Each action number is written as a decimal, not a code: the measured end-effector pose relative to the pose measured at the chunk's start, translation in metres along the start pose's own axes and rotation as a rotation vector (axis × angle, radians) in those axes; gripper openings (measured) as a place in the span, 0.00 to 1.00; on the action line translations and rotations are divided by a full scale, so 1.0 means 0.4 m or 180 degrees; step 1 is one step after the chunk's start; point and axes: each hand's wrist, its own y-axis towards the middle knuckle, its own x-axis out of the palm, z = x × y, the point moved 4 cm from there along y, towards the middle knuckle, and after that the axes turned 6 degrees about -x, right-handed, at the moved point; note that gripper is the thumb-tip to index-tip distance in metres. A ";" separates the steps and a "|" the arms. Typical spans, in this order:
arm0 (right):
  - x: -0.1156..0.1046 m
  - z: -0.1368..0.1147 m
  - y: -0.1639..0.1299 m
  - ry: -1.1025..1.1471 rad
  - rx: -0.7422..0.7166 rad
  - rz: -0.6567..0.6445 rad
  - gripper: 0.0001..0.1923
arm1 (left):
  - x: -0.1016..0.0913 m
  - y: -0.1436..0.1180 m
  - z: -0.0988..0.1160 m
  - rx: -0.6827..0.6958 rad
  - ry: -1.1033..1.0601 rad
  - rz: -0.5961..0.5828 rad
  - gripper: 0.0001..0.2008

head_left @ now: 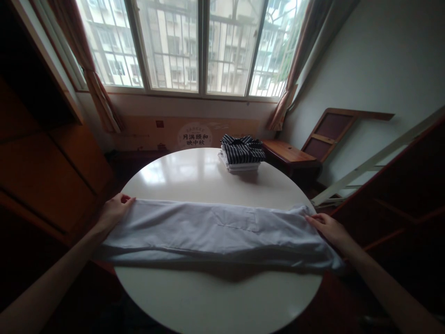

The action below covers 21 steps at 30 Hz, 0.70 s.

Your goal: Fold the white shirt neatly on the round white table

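Note:
A white shirt [194, 227] with a chest pocket lies lengthwise across the round white table [215, 297], folded into a long strip. Its two ends reach past the table's left and right edges. At the far left corner of the cloth, my left hand [118, 208] pinches the edge between thumb and fingers. My right hand [328, 227] grips the opposite end, near the bunched part at the right. Light creases run along the fabric, and a lower layer shows along the near side.
A stack of folded clothes [242, 152], black-and-white striped on top and white below, stands at the table's back. Behind it are a printed box panel [149, 132] and a barred window. A wooden chair [295, 150] stands back right, wooden cabinets [52, 162] left.

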 end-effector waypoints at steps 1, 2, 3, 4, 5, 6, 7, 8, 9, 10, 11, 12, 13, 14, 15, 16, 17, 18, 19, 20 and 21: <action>0.004 0.001 0.005 0.0071 0.0054 -0.0015 0.18 | 0.000 -0.003 0.000 -0.0012 0.0075 0.0021 0.17; 0.007 -0.001 0.008 0.0122 0.0073 -0.0042 0.17 | 0.000 -0.007 0.001 -0.0010 0.0151 0.0043 0.17; 0.010 -0.005 0.012 0.0153 0.0054 -0.0068 0.17 | -0.001 -0.012 0.003 0.0023 0.0213 0.0069 0.17; 0.012 -0.009 0.015 0.0172 0.0006 -0.0080 0.16 | -0.003 -0.016 0.006 0.0088 0.0255 0.0102 0.17; 0.013 -0.012 0.018 0.0182 -0.0049 -0.0073 0.16 | -0.005 -0.020 0.010 0.0169 0.0285 0.0126 0.16; 0.013 -0.014 0.021 0.0192 -0.0099 -0.0054 0.16 | -0.006 -0.023 0.014 0.0254 0.0307 0.0145 0.15; 0.014 -0.015 0.024 0.0201 -0.0132 -0.0034 0.16 | -0.008 -0.026 0.018 0.0327 0.0334 0.0155 0.14; 0.015 -0.014 0.027 0.0209 -0.0154 -0.0016 0.16 | -0.009 -0.027 0.022 0.0384 0.0366 0.0155 0.13; 0.016 -0.013 0.030 0.0211 -0.0172 -0.0003 0.16 | -0.011 -0.028 0.025 0.0402 0.0413 0.0155 0.13; 0.017 -0.011 0.032 0.0210 -0.0193 0.0004 0.16 | -0.012 -0.028 0.028 0.0372 0.0486 0.0155 0.13; 0.018 -0.010 0.033 0.0204 -0.0207 0.0007 0.17 | -0.013 -0.028 0.030 0.0322 0.0564 0.0157 0.13; 0.018 -0.009 0.034 0.0199 -0.0214 0.0010 0.17 | -0.014 -0.028 0.032 0.0272 0.0635 0.0161 0.14; 0.017 -0.008 0.033 0.0193 -0.0217 0.0018 0.17 | -0.014 -0.029 0.033 0.0226 0.0695 0.0167 0.15; 0.017 -0.009 0.031 0.0185 -0.0222 0.0027 0.16 | -0.015 -0.031 0.035 0.0196 0.0735 0.0178 0.15; 0.016 -0.010 0.029 0.0175 -0.0221 0.0035 0.16 | -0.016 -0.033 0.037 0.0187 0.0755 0.0191 0.16; 0.014 -0.012 0.027 0.0170 -0.0219 0.0036 0.16 | -0.018 -0.036 0.039 0.0213 0.0752 0.0200 0.16; 0.013 -0.015 0.025 0.0169 -0.0218 0.0034 0.16 | -0.020 -0.039 0.041 0.0234 0.0743 0.0207 0.16; 0.012 -0.018 0.023 0.0169 -0.0215 0.0033 0.16 | -0.021 -0.042 0.042 0.0262 0.0733 0.0188 0.15; 0.011 -0.021 0.021 0.0170 -0.0207 0.0037 0.16 | -0.023 -0.044 0.042 0.0278 0.0719 0.0143 0.15; 0.010 -0.024 0.019 0.0171 -0.0190 0.0044 0.15 | -0.025 -0.046 0.041 0.0270 0.0705 0.0062 0.15; 0.009 -0.027 0.017 0.0178 -0.0171 0.0053 0.15 | -0.027 -0.047 0.038 0.0233 0.0693 -0.0037 0.16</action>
